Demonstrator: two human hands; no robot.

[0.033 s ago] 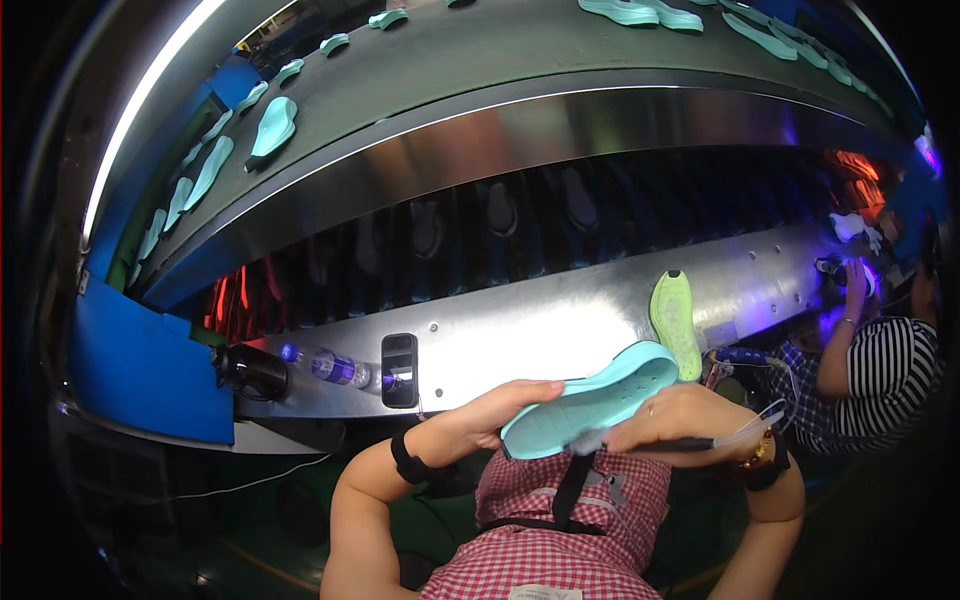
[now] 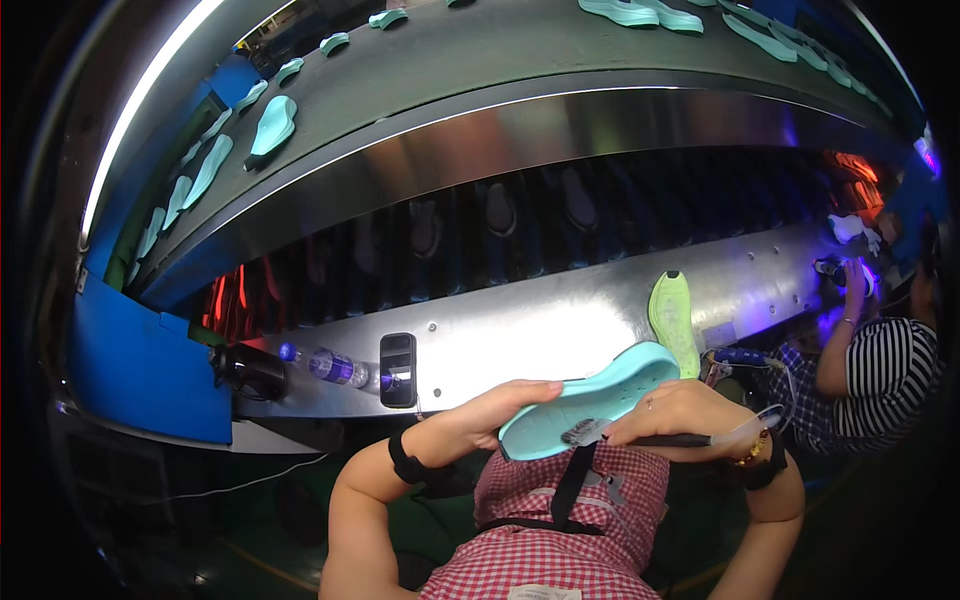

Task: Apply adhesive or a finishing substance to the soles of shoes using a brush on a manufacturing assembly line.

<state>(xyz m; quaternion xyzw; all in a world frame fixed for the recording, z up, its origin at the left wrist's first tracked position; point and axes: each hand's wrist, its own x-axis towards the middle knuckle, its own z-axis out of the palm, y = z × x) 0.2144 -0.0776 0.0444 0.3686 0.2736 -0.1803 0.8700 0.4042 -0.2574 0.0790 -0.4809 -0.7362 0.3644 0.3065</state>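
Both hands have barely shifted since the earlier frame: the left hand point(image 2: 505, 405) grips one end of the turquoise sole point(image 2: 545, 410), thumb over its far rim, while the right hand point(image 2: 685, 420) pinches the brush point(image 2: 582, 432) close behind its bristles. What differs is mainly those bristles, a pale blur low on the sole before and now sharp and dark-flecked, lying a little higher on its hollow inner face; the sole itself has moved very slightly left. Whether the right hand's fingers also touch the sole, I cannot tell. The counter's point(image 2: 520, 335) front edge passes just beyond the left wrist, and the sole overlaps that edge in view. Just beyond the right hand, a green sole point(image 2: 672, 315) lies on the metal, its near end partly covered by the turquoise one. Beyond and left of the left hand lie a dark phone point(image 2: 398, 370) and a clear bottle point(image 2: 335, 367). The widest gap for moving runs beyond the hands, between phone and green sole. Well right of the right hand sits a co-worker point(image 2: 895, 370).
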